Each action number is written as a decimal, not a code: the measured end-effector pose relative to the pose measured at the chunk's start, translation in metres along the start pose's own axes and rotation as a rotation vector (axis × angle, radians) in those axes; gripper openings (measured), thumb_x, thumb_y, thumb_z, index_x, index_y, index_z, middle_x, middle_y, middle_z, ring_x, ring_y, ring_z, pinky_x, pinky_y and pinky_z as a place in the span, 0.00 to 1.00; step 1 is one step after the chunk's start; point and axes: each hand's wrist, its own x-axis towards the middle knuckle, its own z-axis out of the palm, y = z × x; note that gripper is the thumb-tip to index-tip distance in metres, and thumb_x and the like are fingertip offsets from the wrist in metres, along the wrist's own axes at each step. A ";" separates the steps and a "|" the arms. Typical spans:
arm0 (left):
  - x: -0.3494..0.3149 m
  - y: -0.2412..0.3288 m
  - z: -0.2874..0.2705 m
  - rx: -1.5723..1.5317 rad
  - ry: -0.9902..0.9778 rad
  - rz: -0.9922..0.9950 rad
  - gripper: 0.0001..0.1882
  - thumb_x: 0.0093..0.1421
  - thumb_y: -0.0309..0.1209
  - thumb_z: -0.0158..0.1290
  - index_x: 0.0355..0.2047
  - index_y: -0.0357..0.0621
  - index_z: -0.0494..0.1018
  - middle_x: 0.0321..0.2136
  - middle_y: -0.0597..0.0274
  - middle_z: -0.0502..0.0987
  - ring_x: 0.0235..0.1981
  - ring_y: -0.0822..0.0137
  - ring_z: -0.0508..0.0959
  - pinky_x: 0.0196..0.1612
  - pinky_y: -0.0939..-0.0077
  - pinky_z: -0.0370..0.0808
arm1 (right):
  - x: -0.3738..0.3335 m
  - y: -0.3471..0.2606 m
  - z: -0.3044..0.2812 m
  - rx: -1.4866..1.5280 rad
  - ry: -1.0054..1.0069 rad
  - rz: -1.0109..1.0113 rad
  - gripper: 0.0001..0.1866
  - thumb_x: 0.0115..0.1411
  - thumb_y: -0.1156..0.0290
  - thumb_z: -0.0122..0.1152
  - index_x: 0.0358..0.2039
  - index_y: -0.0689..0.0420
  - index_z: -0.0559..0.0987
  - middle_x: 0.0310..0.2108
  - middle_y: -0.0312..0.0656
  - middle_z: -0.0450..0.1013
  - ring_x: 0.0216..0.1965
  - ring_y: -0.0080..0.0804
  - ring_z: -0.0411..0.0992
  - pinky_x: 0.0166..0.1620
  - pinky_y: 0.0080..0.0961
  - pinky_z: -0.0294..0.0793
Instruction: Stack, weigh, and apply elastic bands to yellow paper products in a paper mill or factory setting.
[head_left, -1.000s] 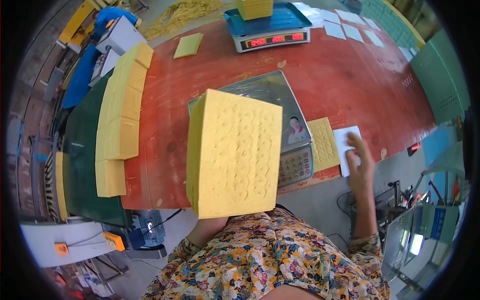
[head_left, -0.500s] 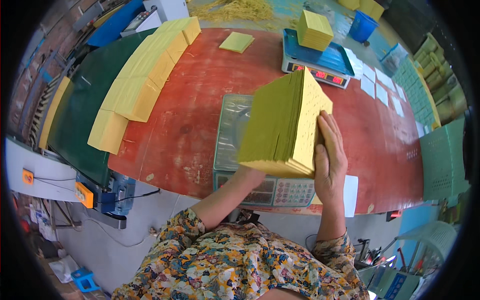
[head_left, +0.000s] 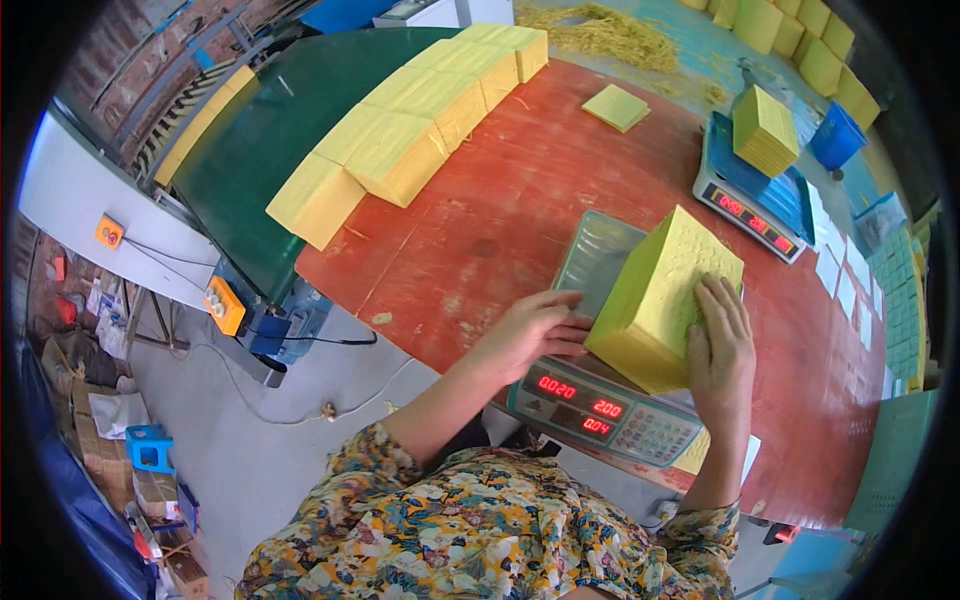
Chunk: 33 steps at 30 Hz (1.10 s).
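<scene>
A thick block of stacked yellow paper sheets is over the glassy pan of the near scale, covering much of it. Whether its underside rests fully on the pan is hidden. My right hand lies along the block's right side, fingers pressed to it. Beside the block's lower left corner is my left hand, with its fingers stretched out and holding nothing; the fingertips are at or very near the paper. Red digits glow on the scale's front panel.
A row of yellow paper blocks lines the table's left side by a green belt. On the red table are a thin paper pile, white sheets and a second scale bearing another block. A blue bin stands beyond.
The paper block has come down onto or close to the near scale. My left hand has come out from behind it to its left side. The view has turned.
</scene>
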 end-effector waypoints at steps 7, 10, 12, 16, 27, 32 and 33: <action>-0.017 0.117 -0.123 1.287 0.764 0.806 0.20 0.64 0.36 0.54 0.51 0.35 0.72 0.47 0.52 0.77 0.45 0.59 0.79 0.49 0.68 0.76 | 0.002 -0.046 0.002 -0.327 0.065 -0.027 0.22 0.54 0.78 0.55 0.51 0.64 0.75 0.58 0.51 0.69 0.64 0.52 0.61 0.64 0.46 0.58; 0.002 0.207 -0.189 1.680 0.981 1.189 0.19 0.60 0.36 0.55 0.46 0.35 0.74 0.44 0.43 0.77 0.46 0.44 0.76 0.51 0.58 0.73 | 0.013 -0.096 0.019 -0.069 0.184 -0.093 0.21 0.52 0.81 0.54 0.49 0.63 0.77 0.54 0.52 0.72 0.61 0.54 0.64 0.62 0.46 0.62; 0.020 0.263 -0.238 1.842 0.989 1.256 0.21 0.61 0.40 0.54 0.47 0.35 0.73 0.46 0.42 0.76 0.48 0.45 0.75 0.51 0.58 0.73 | 0.027 -0.132 0.056 0.238 0.127 -0.165 0.20 0.48 0.84 0.56 0.44 0.62 0.78 0.49 0.50 0.74 0.57 0.54 0.68 0.59 0.44 0.68; 0.082 0.308 -0.276 2.038 0.755 0.877 0.24 0.63 0.43 0.50 0.48 0.33 0.73 0.49 0.43 0.75 0.51 0.47 0.74 0.56 0.59 0.70 | 0.053 -0.171 0.148 0.372 -0.080 -0.216 0.16 0.50 0.79 0.64 0.42 0.60 0.79 0.48 0.51 0.74 0.53 0.52 0.72 0.55 0.42 0.71; 0.024 0.229 -0.234 2.009 0.178 0.936 0.26 0.60 0.35 0.54 0.53 0.26 0.68 0.55 0.37 0.70 0.57 0.44 0.69 0.62 0.55 0.64 | 0.055 -0.191 0.262 0.532 -0.014 0.190 0.16 0.54 0.77 0.63 0.45 0.62 0.77 0.46 0.53 0.74 0.47 0.52 0.73 0.49 0.37 0.75; -0.043 0.161 -0.199 1.944 0.131 0.916 0.27 0.58 0.32 0.56 0.54 0.25 0.67 0.56 0.36 0.69 0.57 0.40 0.67 0.61 0.54 0.65 | 0.028 -0.177 0.270 0.624 0.162 0.578 0.20 0.55 0.74 0.64 0.49 0.64 0.75 0.46 0.56 0.73 0.45 0.52 0.75 0.47 0.36 0.75; -0.053 0.150 -0.194 1.939 0.132 0.905 0.27 0.58 0.32 0.55 0.55 0.25 0.66 0.56 0.36 0.68 0.58 0.39 0.67 0.60 0.53 0.65 | 0.024 -0.170 0.272 0.575 0.137 0.509 0.19 0.56 0.72 0.64 0.48 0.64 0.75 0.44 0.56 0.74 0.44 0.51 0.75 0.44 0.36 0.76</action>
